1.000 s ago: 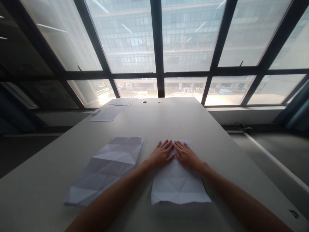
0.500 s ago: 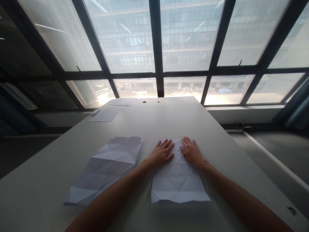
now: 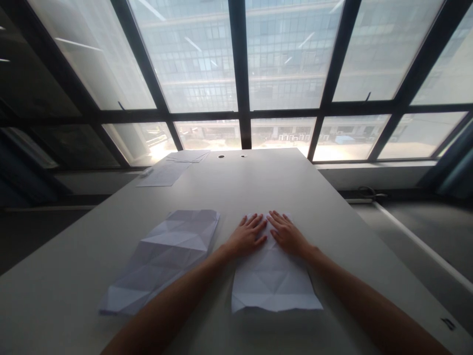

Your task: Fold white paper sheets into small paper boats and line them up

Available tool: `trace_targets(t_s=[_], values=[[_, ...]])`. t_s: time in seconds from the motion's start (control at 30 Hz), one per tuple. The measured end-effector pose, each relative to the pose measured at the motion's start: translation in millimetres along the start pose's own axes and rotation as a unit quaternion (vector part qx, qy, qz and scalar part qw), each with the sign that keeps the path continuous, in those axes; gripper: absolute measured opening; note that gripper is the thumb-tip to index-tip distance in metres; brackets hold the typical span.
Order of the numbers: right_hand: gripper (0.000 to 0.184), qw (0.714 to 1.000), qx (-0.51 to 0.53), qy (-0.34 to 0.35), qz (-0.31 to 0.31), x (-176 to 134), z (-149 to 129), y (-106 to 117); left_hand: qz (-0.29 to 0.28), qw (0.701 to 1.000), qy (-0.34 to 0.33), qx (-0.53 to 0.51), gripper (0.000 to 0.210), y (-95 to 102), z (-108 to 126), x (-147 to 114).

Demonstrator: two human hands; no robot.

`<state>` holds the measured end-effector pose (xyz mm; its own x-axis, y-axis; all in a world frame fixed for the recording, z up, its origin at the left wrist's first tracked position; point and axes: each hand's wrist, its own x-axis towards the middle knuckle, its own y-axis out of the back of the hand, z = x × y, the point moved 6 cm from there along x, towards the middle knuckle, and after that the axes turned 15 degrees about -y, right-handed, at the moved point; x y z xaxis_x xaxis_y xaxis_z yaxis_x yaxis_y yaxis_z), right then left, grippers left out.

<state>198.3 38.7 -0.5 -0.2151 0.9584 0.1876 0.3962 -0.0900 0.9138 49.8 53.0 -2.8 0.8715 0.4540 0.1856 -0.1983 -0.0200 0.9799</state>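
Note:
A creased sheet of white paper (image 3: 275,281) lies in front of me on the white table (image 3: 254,185), its near edge curling slightly upward. My left hand (image 3: 248,234) rests flat on the far left part of this sheet, fingers spread. Beside it, my right hand (image 3: 287,232) lies palm down on the far right part, fingers stretched out and close to the left fingertips. Both hands cover much of the sheet's far end. To the left is a stack of creased paper (image 3: 168,256), partly hidden behind my left forearm.
Flat white sheets (image 3: 164,173) lie at the table's far left corner. Two round holes, one of them a dark cable hole (image 3: 220,157), sit near the far edge. Dark-framed windows (image 3: 244,113) rise beyond the table. A small dark object (image 3: 448,323) is at the right edge.
My right hand has slid left across the paper, closer to my left hand, uncovering the sheet's far right corner. My left hand and the paper stack stay in place.

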Motion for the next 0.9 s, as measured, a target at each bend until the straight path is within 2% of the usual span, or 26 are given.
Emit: trace_targets(t_s=[0.1, 0.23, 0.63, 0.9], values=[[0.06, 0.998, -0.002, 0.022, -0.052, -3, -5, -8, 0.007, 1.0, -0.007, -0.005, 0.062, 2.0, 2, 1], [0.063, 0.997, -0.027, -0.02, -0.063, -1, 3, -14, 0.002, 1.0, -0.004, -0.005, 0.062, 2.9, 3, 1], [0.058, 0.984, -0.096, -0.151, -0.014, 6, 31, -11, -0.019, 1.0, 0.022, 0.01, 0.065, -3.2, -3, -1], [0.053, 0.968, -0.121, -0.218, 0.037, 10, 64, -1, -0.019, 0.995, 0.095, 0.032, 0.058, -6.2, -17, -6]])
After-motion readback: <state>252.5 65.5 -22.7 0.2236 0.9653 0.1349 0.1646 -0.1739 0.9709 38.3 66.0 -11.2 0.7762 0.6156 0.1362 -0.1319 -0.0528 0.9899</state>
